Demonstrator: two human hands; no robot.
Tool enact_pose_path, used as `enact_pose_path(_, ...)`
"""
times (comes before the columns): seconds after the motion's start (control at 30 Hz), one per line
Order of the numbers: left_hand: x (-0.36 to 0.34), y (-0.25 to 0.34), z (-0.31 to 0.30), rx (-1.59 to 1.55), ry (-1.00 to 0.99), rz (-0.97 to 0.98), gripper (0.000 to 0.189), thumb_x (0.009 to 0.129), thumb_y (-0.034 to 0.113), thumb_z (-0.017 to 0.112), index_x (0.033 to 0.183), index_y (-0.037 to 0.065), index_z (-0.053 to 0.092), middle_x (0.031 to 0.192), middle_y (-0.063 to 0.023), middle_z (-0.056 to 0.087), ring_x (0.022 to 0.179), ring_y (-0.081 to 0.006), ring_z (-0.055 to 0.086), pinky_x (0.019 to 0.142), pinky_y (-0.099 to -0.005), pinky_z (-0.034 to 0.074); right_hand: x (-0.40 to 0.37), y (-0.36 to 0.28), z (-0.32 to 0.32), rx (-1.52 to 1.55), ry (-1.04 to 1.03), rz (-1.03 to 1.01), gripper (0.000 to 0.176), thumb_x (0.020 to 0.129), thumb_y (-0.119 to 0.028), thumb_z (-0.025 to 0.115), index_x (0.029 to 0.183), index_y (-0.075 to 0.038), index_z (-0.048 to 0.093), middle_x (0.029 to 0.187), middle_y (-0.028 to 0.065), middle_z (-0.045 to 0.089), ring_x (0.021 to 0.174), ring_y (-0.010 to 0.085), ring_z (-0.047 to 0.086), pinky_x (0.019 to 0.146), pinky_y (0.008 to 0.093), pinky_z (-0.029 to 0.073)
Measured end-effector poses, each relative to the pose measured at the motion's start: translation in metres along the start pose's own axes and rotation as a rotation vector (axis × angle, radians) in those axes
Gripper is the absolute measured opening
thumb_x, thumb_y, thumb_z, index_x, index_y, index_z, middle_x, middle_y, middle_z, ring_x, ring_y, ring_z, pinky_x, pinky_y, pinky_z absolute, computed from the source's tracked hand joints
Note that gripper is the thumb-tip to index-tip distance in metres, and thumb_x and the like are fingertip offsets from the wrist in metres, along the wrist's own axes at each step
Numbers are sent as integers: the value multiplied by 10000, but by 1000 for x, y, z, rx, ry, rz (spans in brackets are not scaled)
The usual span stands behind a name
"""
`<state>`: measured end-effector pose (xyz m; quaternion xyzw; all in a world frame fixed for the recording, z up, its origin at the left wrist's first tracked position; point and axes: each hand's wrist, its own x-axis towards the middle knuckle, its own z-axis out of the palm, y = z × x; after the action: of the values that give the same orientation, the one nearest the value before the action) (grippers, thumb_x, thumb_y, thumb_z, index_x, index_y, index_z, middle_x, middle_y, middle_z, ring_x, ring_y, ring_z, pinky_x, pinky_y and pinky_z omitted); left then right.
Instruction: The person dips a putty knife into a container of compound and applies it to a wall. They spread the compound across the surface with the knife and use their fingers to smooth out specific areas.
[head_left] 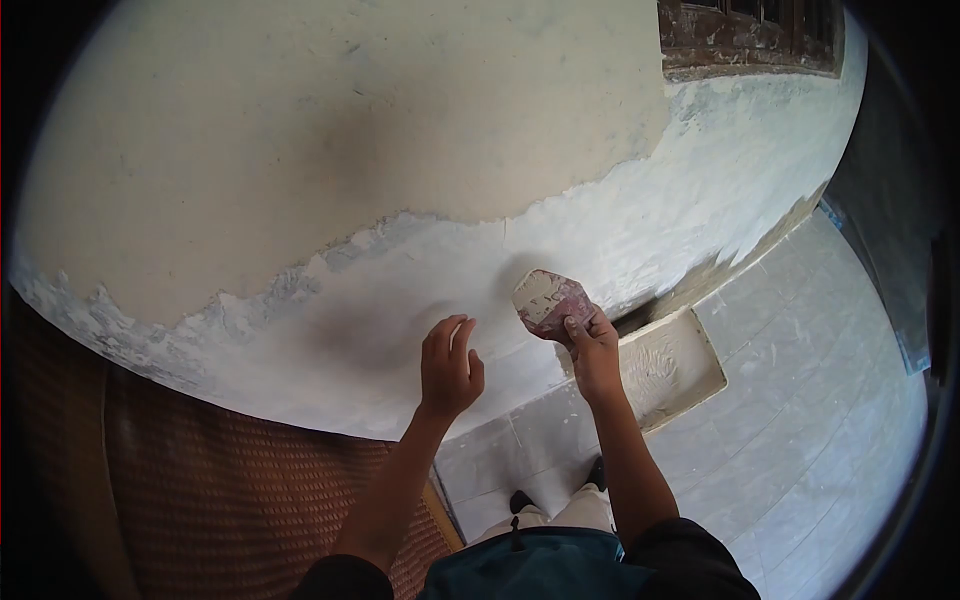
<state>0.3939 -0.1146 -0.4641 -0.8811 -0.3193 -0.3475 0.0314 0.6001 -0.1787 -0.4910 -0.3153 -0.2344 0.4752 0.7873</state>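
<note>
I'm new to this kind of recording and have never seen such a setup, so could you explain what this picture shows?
There is no machine here: a person is working with two bare hands. The only picture comes from a camera worn on their head, looking forward and down. The right hand holds a flat, reddish plate smeared with something pale. The left hand is raised, holding nothing, in front of a wall that is beige above and whitish below. On the grey floor sits a shallow tray with a pale layer inside; what that material is, the picture alone does not say.
</note>
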Motion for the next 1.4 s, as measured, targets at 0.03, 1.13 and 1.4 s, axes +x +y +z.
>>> enact_pose_path(0.03,5,-5,-12,9,8,8,472,745,34,554,1215,2,516,1230,-161,494,1159,-323,479,975,-444,385,-2,-3,19,7,-9,-9,280,940,17,506,1215,67,513,1121,125,623,1006,200,625,909,347,518)
enact_pose_path(1.13,88,-118,-126,204,391,747,252,883,339,505,1103,227,458,1183,-54,519,1151,-276,485,978,-455,359,16,86,190,-1000,274,-1214,347,794,81,559,1092,-46,686,1186,164,641,1155,380,582,990,522,440)
enact_pose_path(1.4,86,-119,-130,153,354,751,276,883,390,509,1100,234,441,1172,-46,529,1148,-268,477,985,-452,330,32,106,196,-1174,385,-1262,313,803,17,580,1068,-80,714,1132,150,672,1121,339,613,961,486,462)
